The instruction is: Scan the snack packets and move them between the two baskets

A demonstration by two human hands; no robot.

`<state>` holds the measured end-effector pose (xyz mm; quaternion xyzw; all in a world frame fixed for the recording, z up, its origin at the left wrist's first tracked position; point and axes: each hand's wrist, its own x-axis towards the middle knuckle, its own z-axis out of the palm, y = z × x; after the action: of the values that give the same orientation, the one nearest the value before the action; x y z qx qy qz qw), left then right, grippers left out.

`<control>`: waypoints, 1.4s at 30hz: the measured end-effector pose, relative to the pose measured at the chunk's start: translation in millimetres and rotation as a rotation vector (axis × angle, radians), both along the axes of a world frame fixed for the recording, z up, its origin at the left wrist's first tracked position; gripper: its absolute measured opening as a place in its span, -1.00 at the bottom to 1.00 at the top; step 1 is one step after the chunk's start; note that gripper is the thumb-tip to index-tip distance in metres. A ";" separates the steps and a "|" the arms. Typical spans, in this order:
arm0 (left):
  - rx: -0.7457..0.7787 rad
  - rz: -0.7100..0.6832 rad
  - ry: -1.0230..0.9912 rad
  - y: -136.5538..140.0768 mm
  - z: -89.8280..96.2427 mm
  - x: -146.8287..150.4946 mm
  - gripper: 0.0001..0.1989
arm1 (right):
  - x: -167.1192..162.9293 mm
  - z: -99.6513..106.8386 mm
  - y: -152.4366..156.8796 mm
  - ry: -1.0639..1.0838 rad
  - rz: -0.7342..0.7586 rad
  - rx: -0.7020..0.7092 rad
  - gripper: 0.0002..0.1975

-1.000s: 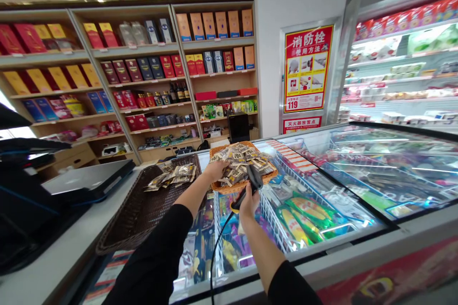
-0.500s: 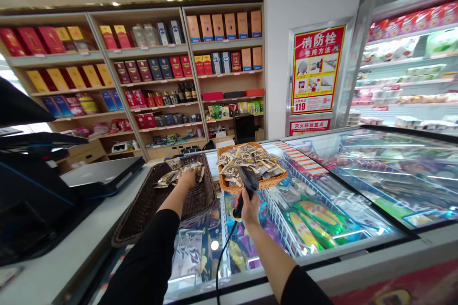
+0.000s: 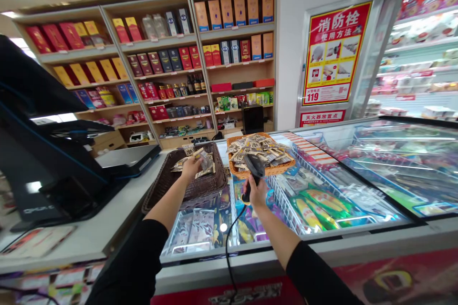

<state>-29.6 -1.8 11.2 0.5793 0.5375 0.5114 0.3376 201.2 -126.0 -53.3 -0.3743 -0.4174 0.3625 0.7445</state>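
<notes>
My left hand [image 3: 191, 167] is over the dark brown wicker basket [image 3: 209, 186], its fingers closed on the edge of a small snack packet [image 3: 204, 161]. Other packets of the same kind lie around it at the basket's far end; the fingertips are partly hidden. In my right hand [image 3: 256, 191] is a black handheld barcode scanner [image 3: 255, 166], its head tilted up and its cable [image 3: 227, 243] hanging down. Just behind the scanner stands an orange wicker basket [image 3: 234, 167], heaped with beige and brown snack packets [image 3: 259, 147].
Both baskets rest on a glass-topped chest freezer [image 3: 322, 233] with packaged goods under the glass. At left, a counter [image 3: 96, 233] bears a black checkout machine [image 3: 53, 162] and a flat scale [image 3: 129, 159]. Shelves of boxes [image 3: 171, 62] stand behind.
The view has swung left and down, so everything sits farther right in it. My left hand now shows a packet more plainly at its fingers. The scanner stays in my right hand.
</notes>
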 end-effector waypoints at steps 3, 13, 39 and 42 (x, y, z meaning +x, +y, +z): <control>-0.152 -0.074 -0.397 -13.3 -2.4 16.4 -0.80 | -2.7 -0.7 -7.9 -0.083 0.243 -0.040 -0.61; -0.056 -0.042 -0.376 -25.2 -10.5 14.8 -0.66 | -3.8 0.7 -20.3 -0.372 0.383 -0.062 -0.71; 0.186 0.045 -0.059 -25.2 1.2 31.0 -0.66 | 4.7 -0.8 -6.6 -0.016 0.164 0.003 -0.65; 0.209 0.118 0.048 -22.8 12.8 65.5 -0.73 | 15.5 -1.4 8.7 0.220 -0.062 -0.019 -0.61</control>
<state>35.8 -24.6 24.1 0.5906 0.5223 0.5699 0.2316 216.7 -117.3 -54.7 -0.3522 -0.3177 0.3821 0.7931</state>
